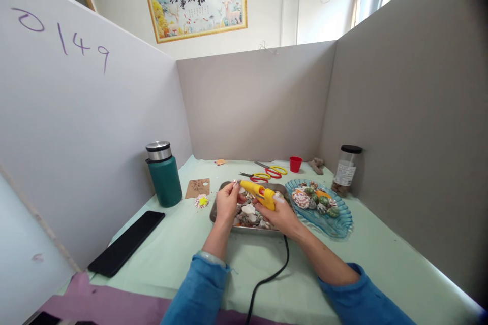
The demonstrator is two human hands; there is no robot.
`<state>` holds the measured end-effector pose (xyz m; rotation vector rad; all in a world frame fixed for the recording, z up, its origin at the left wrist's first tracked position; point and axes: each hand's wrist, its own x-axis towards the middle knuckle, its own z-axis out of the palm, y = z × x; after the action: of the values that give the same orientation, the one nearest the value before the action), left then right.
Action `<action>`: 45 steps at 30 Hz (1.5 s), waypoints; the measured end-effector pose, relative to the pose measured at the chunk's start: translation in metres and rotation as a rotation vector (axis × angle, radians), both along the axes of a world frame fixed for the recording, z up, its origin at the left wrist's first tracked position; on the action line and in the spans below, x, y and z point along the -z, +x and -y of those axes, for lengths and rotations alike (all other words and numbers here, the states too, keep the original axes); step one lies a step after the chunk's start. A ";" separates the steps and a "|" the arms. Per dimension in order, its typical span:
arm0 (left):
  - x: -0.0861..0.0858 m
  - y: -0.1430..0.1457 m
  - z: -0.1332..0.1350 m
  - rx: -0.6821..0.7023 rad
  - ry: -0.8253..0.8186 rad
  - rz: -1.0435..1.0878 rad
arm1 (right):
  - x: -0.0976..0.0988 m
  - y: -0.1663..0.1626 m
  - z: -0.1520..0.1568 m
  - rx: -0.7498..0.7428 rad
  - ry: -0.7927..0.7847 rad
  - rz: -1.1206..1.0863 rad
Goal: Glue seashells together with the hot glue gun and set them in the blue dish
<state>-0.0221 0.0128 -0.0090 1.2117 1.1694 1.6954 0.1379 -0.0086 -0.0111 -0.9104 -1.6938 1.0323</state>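
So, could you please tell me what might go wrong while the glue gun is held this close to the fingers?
1. The nozzle of the glue gun sits right at the left hand, which pinches a small piece; hot glue could burn the fingertips.
2. Both are over the metal tray, so drips may land on the shells.
3. The cord trails between the sleeves; a snag could jerk the right hand.

Single head-worn view: looks forward and down across the surface (183,249) toward its far edge, close above the hands, partition walls (259,101) enclosing three sides.
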 end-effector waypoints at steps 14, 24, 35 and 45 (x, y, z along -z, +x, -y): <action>0.002 -0.003 -0.001 -0.064 0.030 -0.096 | 0.001 0.001 0.000 0.015 0.007 -0.011; 0.004 -0.004 -0.002 -0.095 0.056 -0.161 | -0.005 0.000 0.004 0.008 0.005 -0.005; 0.002 -0.003 0.001 -0.079 0.036 -0.155 | -0.001 0.001 0.003 0.003 0.005 -0.006; 0.002 -0.003 0.000 -0.073 0.049 -0.155 | -0.001 0.000 0.003 0.000 0.008 -0.024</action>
<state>-0.0247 0.0131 -0.0114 1.3656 1.2851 1.7175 0.1382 -0.0112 -0.0100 -0.8902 -1.6768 1.0317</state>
